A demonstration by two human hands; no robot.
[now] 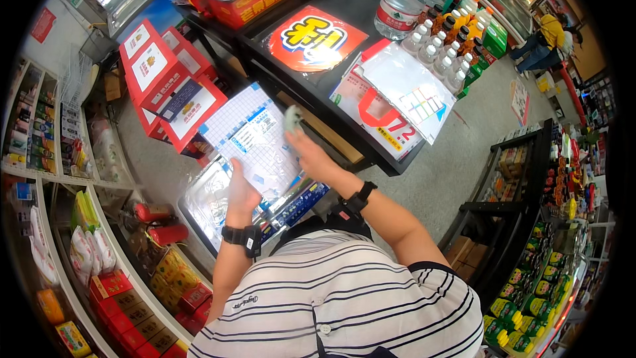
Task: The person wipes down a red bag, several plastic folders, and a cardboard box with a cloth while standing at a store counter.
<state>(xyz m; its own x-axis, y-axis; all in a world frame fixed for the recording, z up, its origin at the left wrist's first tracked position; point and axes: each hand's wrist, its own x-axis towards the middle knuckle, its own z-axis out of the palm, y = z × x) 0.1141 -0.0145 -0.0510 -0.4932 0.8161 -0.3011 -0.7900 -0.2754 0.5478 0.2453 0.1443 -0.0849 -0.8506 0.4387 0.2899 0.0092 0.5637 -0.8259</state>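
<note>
My left hand (242, 190) grips the near left edge of a flat, plastic-wrapped pack (251, 141), its thumb lying on top. The pack has a white and blue grid pattern with a printed label and is held tilted in front of me. My right hand (313, 156) is at the pack's right side. At its fingertips is a small, pale, crumpled cloth-like item (293, 118), blurred. Below the pack lies a shiny plastic-covered surface (203, 201), with a blue printed package (301, 205) partly under the pack.
A black table (303, 82) ahead bears a red sign (318, 40), stacked placards (405, 89) and several bottles (439, 49). Red cartons (159, 67) are stacked at the left. Shelves (74, 179) with fire extinguishers (169, 233) flank my left; a black rack (516, 174) stands right. People (546, 35) are farther off.
</note>
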